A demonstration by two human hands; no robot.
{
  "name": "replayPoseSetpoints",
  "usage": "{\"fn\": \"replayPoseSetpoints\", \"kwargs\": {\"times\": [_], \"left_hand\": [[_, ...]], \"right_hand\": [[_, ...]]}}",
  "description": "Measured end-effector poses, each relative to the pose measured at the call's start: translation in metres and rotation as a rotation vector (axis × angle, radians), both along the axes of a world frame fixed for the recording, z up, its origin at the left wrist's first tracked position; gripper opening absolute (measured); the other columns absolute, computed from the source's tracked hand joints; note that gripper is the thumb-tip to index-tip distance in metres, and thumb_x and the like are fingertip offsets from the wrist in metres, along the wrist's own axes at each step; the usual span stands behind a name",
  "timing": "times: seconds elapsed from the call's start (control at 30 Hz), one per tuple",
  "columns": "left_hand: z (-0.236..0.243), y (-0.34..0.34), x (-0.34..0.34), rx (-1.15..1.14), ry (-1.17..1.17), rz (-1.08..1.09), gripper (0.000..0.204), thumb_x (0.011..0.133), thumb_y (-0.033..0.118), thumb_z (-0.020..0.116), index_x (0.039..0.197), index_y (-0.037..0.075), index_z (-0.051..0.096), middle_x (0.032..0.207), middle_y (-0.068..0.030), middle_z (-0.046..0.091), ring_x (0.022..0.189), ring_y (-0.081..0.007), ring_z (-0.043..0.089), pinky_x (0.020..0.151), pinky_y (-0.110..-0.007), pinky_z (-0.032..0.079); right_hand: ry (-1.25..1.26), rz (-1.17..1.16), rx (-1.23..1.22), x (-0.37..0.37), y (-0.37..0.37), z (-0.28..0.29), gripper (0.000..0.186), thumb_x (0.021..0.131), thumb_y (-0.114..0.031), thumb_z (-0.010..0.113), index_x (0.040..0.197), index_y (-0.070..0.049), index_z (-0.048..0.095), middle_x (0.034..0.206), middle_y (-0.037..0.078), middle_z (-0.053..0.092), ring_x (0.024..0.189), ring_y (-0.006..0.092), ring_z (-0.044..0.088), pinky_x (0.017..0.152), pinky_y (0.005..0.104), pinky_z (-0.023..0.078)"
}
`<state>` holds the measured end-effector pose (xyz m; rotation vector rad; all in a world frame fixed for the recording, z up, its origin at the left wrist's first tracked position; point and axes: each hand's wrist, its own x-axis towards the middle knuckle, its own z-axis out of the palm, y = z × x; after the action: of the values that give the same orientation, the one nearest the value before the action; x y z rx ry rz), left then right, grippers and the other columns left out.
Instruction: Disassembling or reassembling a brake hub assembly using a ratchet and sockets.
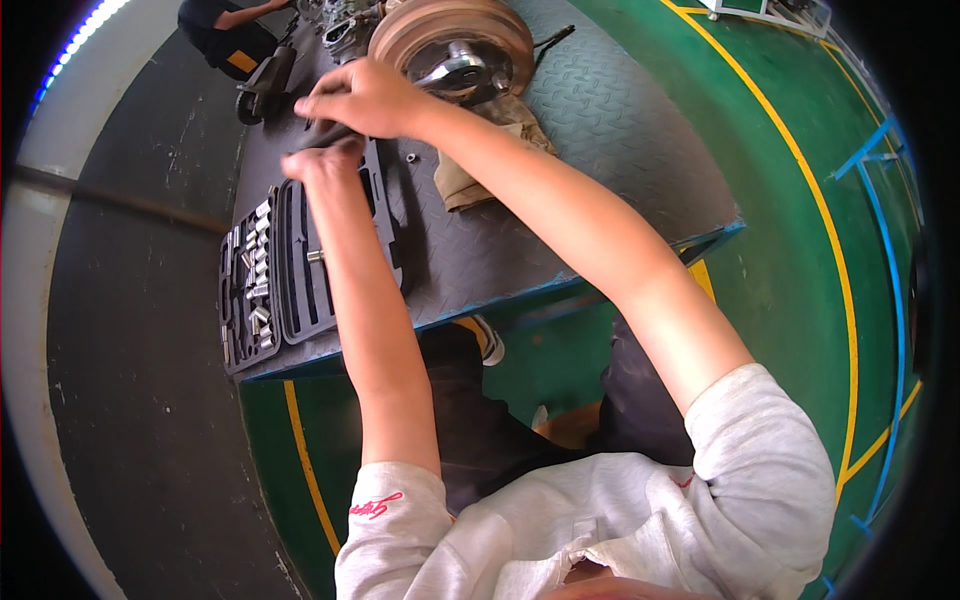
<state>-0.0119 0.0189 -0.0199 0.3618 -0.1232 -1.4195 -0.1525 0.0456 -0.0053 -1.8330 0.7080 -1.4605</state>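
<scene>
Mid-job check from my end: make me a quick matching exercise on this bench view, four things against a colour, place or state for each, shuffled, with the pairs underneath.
Things:
1. Socket case
2. Cloth
3. Large round part
4. Floor

Descriptions:
A. Green, marked with yellow lines
B. Reddish-brown, beside the right hand in the picture
C. Lying open at the left side of the bench
D. Tan and creased

Pairs: 1-C, 2-D, 3-B, 4-A
</scene>
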Motion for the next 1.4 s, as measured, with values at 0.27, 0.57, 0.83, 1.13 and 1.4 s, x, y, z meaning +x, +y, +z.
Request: {"fn": "replayPoseSetpoints", "kwargs": {"times": [0.27, 0.57, 0.83, 1.13, 1.4], "left_hand": [[0.083, 0.052, -0.119, -0.820, -0.836, 0.199, 0.079, 0.095, 0.060, 0.030, 0.133, -0.008, 0.043, 0.131, -0.0257, 0.054, 0.114, -0.0344, 0.057, 0.099, -0.046, 0.042], [0.035, 0.093, -0.245, -1.000, -1.710, 0.008, 0.056, 0.100, 0.041, 0.048, 0.128, -0.006, 0.056, 0.126, -0.0271, 0.060, 0.121, -0.0395, 0.056, 0.105, -0.039, 0.042], [0.058, 0.041, -0.118, -0.576, -1.043, 0.426, 0.038, 0.104, 0.031, 0.046, 0.113, -0.002, 0.063, 0.110, -0.0103, 0.067, 0.097, -0.0172, 0.062, 0.086, -0.028, 0.047], [0.054, 0.041, -0.014, -0.372, -0.763, 0.161, 0.083, 0.097, 0.060, 0.025, 0.143, -0.009, 0.033, 0.138, -0.0281, 0.048, 0.130, -0.0382, 0.048, 0.114, -0.049, 0.030], [0.014, -0.006, 0.066, 0.132, -0.284, 0.208, 0.084, 0.096, 0.062, 0.010, 0.103, -0.007, 0.058, 0.099, -0.0219, 0.065, 0.093, -0.0336, 0.058, 0.088, -0.048, 0.050]], "right_hand": [[-0.383, -0.164, -0.156, -0.112, -0.013, 0.039, 0.050, 0.102, -0.045, 0.039, 0.117, 0.000, 0.055, 0.111, 0.016, 0.063, 0.103, 0.0301, 0.060, 0.094, 0.0387, 0.047], [-1.315, -0.080, 0.452, -0.209, -0.031, 0.016, 0.044, 0.099, -0.045, 0.045, 0.104, -0.003, 0.055, 0.088, 0.013, 0.060, 0.076, 0.0239, 0.060, 0.072, 0.0356, 0.050], [-1.133, -0.649, 0.066, -0.164, -0.044, 0.028, 0.026, 0.092, -0.030, 0.060, 0.093, -0.004, 0.055, 0.070, 0.006, 0.057, 0.062, 0.0165, 0.058, 0.057, 0.0285, 0.045], [-0.119, -0.783, -0.500, -0.013, -0.011, 0.033, 0.098, 0.090, -0.039, 0.063, 0.151, 0.011, 0.006, 0.155, 0.036, 0.018, 0.145, 0.0451, 0.023, 0.120, 0.0418, 0.022], [0.747, -0.268, -0.121, 0.046, 0.030, 0.003, 0.042, 0.088, -0.043, 0.057, 0.095, -0.007, 0.076, 0.087, 0.022, 0.071, 0.085, 0.0385, 0.069, 0.082, 0.0463, 0.055]]}}
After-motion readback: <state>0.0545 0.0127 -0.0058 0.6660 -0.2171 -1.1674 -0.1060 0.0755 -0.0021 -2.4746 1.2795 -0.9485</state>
